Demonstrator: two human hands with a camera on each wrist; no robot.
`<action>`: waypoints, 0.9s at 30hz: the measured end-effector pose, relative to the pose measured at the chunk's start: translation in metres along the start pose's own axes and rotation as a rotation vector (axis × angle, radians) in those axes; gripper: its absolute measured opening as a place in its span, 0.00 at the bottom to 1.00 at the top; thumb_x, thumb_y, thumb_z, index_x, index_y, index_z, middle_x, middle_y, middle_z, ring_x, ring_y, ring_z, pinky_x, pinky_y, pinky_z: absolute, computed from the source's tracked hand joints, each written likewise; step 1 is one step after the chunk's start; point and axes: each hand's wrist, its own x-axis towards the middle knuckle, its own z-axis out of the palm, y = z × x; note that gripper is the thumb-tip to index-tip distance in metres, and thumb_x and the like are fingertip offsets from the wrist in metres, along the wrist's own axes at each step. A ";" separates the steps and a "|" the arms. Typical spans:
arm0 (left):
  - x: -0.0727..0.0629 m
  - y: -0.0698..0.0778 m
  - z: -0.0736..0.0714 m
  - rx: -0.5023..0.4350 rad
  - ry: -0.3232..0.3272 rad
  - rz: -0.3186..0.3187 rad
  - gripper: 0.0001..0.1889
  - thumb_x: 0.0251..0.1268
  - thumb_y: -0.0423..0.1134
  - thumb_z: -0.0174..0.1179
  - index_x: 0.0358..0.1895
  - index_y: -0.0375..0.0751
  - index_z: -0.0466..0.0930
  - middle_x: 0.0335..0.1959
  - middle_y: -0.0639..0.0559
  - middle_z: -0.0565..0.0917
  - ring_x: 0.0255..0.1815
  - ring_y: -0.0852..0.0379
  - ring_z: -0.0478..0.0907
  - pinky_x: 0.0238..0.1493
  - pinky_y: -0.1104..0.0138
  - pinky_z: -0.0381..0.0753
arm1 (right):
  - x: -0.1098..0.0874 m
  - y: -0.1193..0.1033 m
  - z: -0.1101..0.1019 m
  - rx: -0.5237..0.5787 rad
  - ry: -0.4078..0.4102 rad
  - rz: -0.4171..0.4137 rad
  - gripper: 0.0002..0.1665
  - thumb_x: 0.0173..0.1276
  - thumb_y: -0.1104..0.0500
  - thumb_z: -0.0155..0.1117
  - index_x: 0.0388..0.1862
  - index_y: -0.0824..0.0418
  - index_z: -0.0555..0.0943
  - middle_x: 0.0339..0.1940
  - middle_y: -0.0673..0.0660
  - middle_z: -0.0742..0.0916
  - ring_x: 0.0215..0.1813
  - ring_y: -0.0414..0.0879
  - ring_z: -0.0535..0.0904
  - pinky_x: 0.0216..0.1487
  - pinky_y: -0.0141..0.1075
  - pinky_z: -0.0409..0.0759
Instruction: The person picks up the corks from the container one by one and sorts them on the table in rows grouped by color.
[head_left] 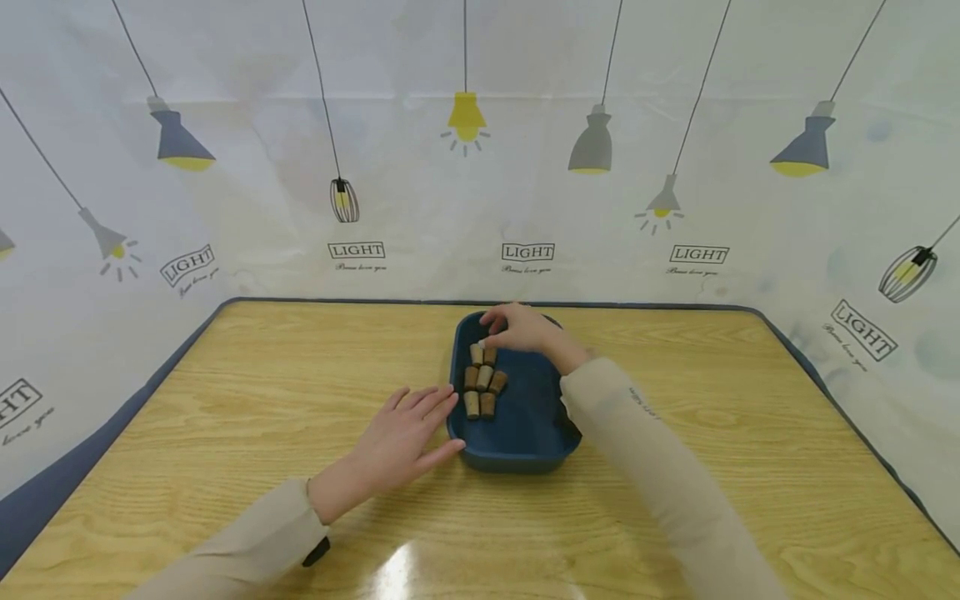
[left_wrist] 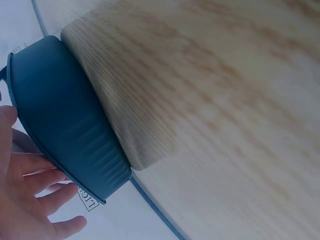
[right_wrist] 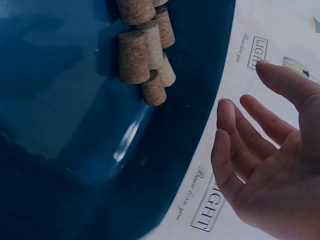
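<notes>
Several cork stoppers [head_left: 485, 379] in light and dark brown are grouped along the left side of a deep blue plastic basin [head_left: 525, 457]. My left hand [head_left: 405, 440] lies at the basin's left side, fingers extended and fingertips at the rim. In the left wrist view its fingers [left_wrist: 52, 200] are spread beside the basin's outer wall. Over the far end of the basin is my right hand [head_left: 521, 327], near the farthest corks. The right wrist view shows that hand [right_wrist: 270, 165] loosely bent, nothing between thumb and fingers, with the corks [right_wrist: 134, 57] apart from it.
The basin stands on a wood-grain table [head_left: 300, 367]. Behind and at both sides rises a pale wall covering [head_left: 420, 167] printed with hanging lamps. A dark strip [head_left: 337, 300] runs along the table's back edge.
</notes>
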 end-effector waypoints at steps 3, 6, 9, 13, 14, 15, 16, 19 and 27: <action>0.000 0.000 0.000 -0.001 0.000 0.000 0.32 0.63 0.59 0.43 0.61 0.37 0.65 0.62 0.46 0.64 0.60 0.48 0.61 0.57 0.49 0.56 | 0.001 0.002 0.004 0.011 -0.030 0.045 0.26 0.61 0.56 0.58 0.57 0.65 0.70 0.49 0.64 0.77 0.46 0.52 0.74 0.45 0.41 0.72; -0.001 0.000 0.000 -0.003 0.002 0.001 0.32 0.63 0.59 0.43 0.61 0.37 0.65 0.62 0.46 0.64 0.60 0.48 0.61 0.57 0.50 0.56 | 0.002 0.004 0.008 0.036 -0.061 0.080 0.26 0.61 0.58 0.59 0.57 0.66 0.70 0.47 0.62 0.78 0.43 0.51 0.76 0.43 0.40 0.73; 0.000 0.000 0.000 -0.003 0.002 0.002 0.32 0.63 0.59 0.43 0.61 0.37 0.65 0.62 0.46 0.64 0.60 0.48 0.61 0.57 0.50 0.56 | 0.003 0.007 0.011 0.055 -0.090 0.114 0.26 0.60 0.59 0.59 0.58 0.66 0.70 0.45 0.60 0.79 0.39 0.50 0.78 0.41 0.38 0.74; 0.000 0.000 0.000 -0.001 0.002 0.001 0.32 0.63 0.59 0.43 0.61 0.37 0.65 0.62 0.46 0.64 0.60 0.49 0.61 0.58 0.50 0.56 | 0.005 0.012 0.016 0.078 -0.121 0.148 0.26 0.60 0.59 0.59 0.57 0.66 0.70 0.45 0.60 0.79 0.37 0.50 0.78 0.39 0.38 0.74; 0.000 0.000 0.000 -0.001 0.002 0.001 0.33 0.63 0.59 0.43 0.61 0.37 0.65 0.62 0.46 0.64 0.60 0.48 0.61 0.58 0.50 0.56 | 0.006 0.013 0.017 0.082 -0.129 0.151 0.26 0.59 0.59 0.59 0.57 0.66 0.70 0.45 0.60 0.79 0.38 0.51 0.78 0.39 0.39 0.75; 0.000 0.000 0.000 -0.002 0.002 0.000 0.33 0.63 0.59 0.43 0.61 0.37 0.65 0.62 0.46 0.64 0.60 0.48 0.61 0.58 0.50 0.56 | 0.007 0.014 0.019 0.092 -0.138 0.157 0.26 0.59 0.60 0.59 0.57 0.66 0.70 0.46 0.60 0.79 0.38 0.51 0.78 0.40 0.40 0.75; 0.000 0.000 0.000 -0.003 0.002 -0.001 0.33 0.63 0.59 0.43 0.61 0.37 0.65 0.62 0.46 0.64 0.60 0.49 0.61 0.58 0.50 0.56 | 0.007 0.015 0.020 0.098 -0.146 0.160 0.26 0.59 0.60 0.59 0.57 0.67 0.70 0.46 0.60 0.79 0.38 0.51 0.78 0.40 0.40 0.75; 0.000 0.000 0.000 -0.003 0.001 -0.002 0.33 0.63 0.60 0.42 0.61 0.37 0.65 0.62 0.46 0.64 0.60 0.48 0.60 0.58 0.50 0.55 | 0.008 0.019 0.025 0.096 -0.159 0.181 0.24 0.59 0.61 0.59 0.55 0.66 0.72 0.46 0.59 0.80 0.38 0.50 0.78 0.40 0.41 0.75; 0.000 0.000 0.001 0.003 0.001 -0.001 0.33 0.63 0.60 0.42 0.62 0.37 0.65 0.62 0.46 0.64 0.60 0.48 0.61 0.57 0.50 0.56 | 0.010 0.024 0.033 0.102 -0.167 0.224 0.23 0.58 0.61 0.61 0.54 0.64 0.73 0.43 0.57 0.79 0.34 0.46 0.75 0.37 0.39 0.75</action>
